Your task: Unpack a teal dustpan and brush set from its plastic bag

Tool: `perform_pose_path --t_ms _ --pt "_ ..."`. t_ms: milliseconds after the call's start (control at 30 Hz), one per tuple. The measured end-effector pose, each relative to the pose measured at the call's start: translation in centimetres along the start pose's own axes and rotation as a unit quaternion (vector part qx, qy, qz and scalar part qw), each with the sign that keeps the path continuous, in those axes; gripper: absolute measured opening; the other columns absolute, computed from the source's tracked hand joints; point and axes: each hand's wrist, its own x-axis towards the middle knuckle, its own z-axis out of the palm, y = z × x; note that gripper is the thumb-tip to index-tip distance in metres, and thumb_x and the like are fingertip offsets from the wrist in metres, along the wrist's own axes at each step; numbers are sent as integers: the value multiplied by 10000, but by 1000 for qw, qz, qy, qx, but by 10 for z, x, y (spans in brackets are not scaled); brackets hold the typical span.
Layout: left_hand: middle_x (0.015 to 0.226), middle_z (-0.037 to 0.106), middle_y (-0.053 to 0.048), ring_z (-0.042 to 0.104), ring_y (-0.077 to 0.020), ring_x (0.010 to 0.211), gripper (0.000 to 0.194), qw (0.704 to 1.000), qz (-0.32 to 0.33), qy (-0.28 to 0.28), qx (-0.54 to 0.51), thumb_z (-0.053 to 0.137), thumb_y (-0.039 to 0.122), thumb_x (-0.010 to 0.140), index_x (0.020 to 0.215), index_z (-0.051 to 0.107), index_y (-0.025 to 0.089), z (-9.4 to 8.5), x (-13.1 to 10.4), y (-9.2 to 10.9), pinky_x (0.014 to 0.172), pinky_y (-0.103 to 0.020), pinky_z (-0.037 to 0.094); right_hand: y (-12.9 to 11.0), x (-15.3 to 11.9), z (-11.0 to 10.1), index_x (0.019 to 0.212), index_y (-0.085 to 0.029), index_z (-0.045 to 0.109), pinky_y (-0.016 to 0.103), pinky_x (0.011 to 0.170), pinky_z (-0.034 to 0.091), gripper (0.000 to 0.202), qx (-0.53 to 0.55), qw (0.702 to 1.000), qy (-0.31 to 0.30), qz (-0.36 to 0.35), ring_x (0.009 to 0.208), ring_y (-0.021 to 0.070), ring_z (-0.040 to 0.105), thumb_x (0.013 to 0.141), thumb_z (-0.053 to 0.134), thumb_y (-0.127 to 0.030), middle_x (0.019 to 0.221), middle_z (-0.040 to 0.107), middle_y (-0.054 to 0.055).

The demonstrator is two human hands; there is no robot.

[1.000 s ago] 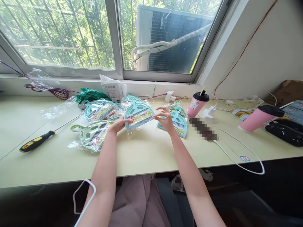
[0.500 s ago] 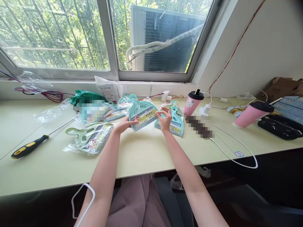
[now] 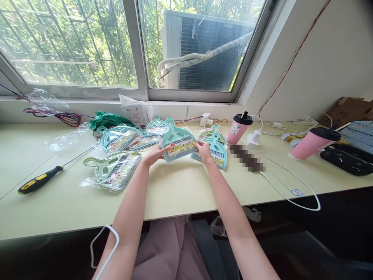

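Hands gripped one teal dustpan set point(image 3: 178, 143), two pink cups to its right.
Left hand point(image 3: 155, 154) pinched its left edge, right hand point(image 3: 204, 150) its right; one screwdriver point(image 3: 39, 181) lay far left.

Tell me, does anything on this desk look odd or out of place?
The pink cup at the far right leans steeply instead of standing upright like the other pink cup. A screwdriver lies at the left near the packaged dustpan sets.

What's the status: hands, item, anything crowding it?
Left hand and right hand grip teal dustpan pack by its edges. Held above the desk. More packs close on both sides.
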Motion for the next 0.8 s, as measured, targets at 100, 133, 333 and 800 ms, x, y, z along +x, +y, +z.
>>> perform_pose_path --t_ms 100,133,333,800 --pt "1333 591 -171 673 -286 1028 897 998 39 -23 -36 770 583 701 1462 411 272 9 0 4 771 -384 584 2 2 -1 1011 -149 737 298 599 566 420 31 996 79 4 729 185 682 662 714 -380 897 754 67" --pt "1365 572 -171 667 -297 1064 951 997 55 -34 -36 809 535 674 1486 378 289 14 0 5 816 -408 581 4 3 -1 1031 -148 734 294 589 565 432 34 994 104 5 734 184 680 667 699 -377 914 754 70" --pt "1420 545 -140 696 -279 1045 915 995 88 36 2 838 395 679 1466 377 309 42 9 -3 845 -399 581 11 5 -1 1076 -148 722 305 577 568 483 25 989 147 5 746 195 676 667 668 -399 964 754 81" --pt "955 711 -139 719 -223 594 467 978 16 186 -98 683 442 824 1124 532 117 39 34 -20 598 -338 591 13 3 13 1018 -159 719 279 624 547 397 -3 996 91 -15 822 193 681 720 669 -417 996 754 92"
